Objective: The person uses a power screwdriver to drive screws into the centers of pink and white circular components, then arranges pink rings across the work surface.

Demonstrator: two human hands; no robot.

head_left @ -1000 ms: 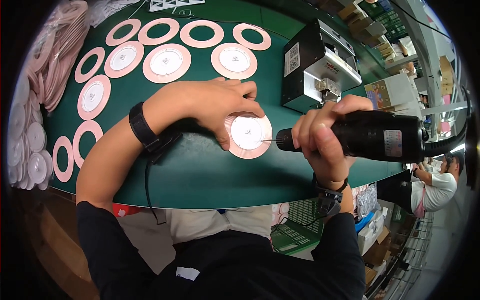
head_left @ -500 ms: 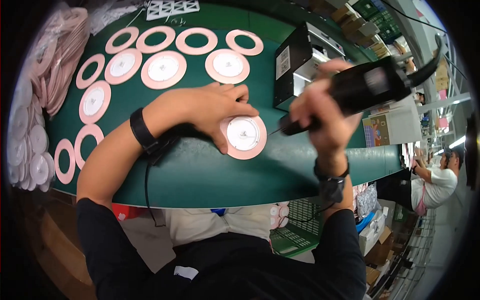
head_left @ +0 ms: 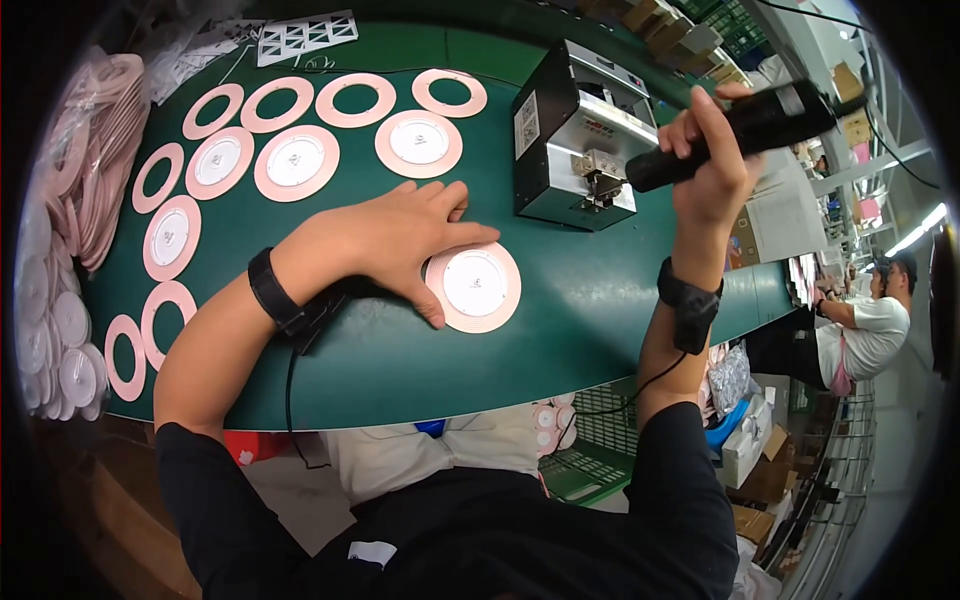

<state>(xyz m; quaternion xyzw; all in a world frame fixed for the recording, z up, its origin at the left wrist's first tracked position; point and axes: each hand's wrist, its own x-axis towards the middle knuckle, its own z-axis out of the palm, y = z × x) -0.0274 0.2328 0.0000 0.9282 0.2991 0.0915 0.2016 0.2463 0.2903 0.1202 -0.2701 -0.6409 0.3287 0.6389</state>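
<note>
My left hand [head_left: 415, 245] holds a pink-rimmed white disc [head_left: 478, 283] flat on the green table, thumb and forefinger curved against its left and upper edge. The disc seems to lie on a stack of pink rings. In my right hand [head_left: 712, 165] is a black electric screwdriver [head_left: 760, 128], gripped by its body and raised. Its tip points at the metal outlet [head_left: 603, 178] on the front of a black and silver screw feeder [head_left: 570, 135]; whether they touch I cannot tell.
Several pink rings [head_left: 356, 101] and pink rings with white centres [head_left: 297, 162] lie along the back and left. Bagged pink rings [head_left: 95, 150] and white discs [head_left: 72, 320] fill the left edge. A green crate [head_left: 595, 445] stands below the table; a co-worker [head_left: 868, 330] is at far right.
My right hand has moved the screwdriver up and away from the disc, over to the screw feeder. My left hand stays at the disc. The whole view has shifted slightly.
</note>
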